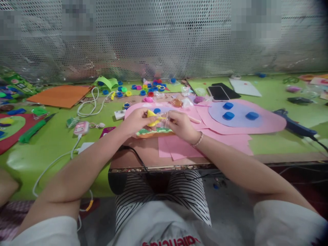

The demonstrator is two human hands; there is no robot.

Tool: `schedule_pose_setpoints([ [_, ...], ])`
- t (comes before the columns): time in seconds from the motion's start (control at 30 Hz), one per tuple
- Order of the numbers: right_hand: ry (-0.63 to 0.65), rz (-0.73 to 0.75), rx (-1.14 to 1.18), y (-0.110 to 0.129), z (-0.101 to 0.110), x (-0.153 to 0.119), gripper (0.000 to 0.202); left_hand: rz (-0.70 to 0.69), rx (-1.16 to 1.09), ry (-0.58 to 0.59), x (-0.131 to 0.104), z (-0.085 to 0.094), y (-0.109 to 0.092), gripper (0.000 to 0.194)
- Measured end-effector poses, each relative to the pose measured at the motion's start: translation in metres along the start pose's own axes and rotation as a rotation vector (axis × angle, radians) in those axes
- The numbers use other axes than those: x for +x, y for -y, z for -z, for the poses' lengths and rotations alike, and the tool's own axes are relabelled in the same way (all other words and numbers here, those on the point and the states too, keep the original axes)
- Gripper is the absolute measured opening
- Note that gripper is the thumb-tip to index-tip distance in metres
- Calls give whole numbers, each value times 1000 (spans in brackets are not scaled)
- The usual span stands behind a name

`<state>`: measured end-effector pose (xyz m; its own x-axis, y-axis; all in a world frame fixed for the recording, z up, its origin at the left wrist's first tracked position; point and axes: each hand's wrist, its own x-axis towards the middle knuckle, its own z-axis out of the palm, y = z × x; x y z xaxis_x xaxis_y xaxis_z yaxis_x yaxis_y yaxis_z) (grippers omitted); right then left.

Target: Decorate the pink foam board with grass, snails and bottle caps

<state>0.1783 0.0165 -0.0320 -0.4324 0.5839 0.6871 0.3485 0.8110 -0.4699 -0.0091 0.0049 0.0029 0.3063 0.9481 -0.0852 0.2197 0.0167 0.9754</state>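
Both hands meet over the middle of the green tabletop (51, 150): the left hand (135, 120) pinches a small yellow cutout (151, 119) in its fingers, and the right hand (180, 125) has its fingers closed on a crinkly clear plastic bag (166, 120) touching it. That cutout looks light, thin and floppy, best held by its edges. Beneath lie flat pink paper sheets (179, 145), beside a rounded pink board (269, 123) with blue caps (228, 115).
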Motion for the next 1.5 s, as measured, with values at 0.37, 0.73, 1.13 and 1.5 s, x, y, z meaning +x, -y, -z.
schedule_pose_setpoints([
  [0.37, -211, -284, 229, -23, 11, 4, 35, -25, -66, -131, 13, 18, 7, 16],
  [0.73, 80, -29, 95, -8, 7, 1, 15, -31, 17, -56, 4, 8, 2, 12],
  [1.13, 20, 77, 21, -2, -10, -3, 7, 63, 41, 38, -4, -8, -2, 8],
  [1.5, -94, -9, 156, -3, -4, 1, 13, 57, -59, 77, -2, 0, 1, 23],
])
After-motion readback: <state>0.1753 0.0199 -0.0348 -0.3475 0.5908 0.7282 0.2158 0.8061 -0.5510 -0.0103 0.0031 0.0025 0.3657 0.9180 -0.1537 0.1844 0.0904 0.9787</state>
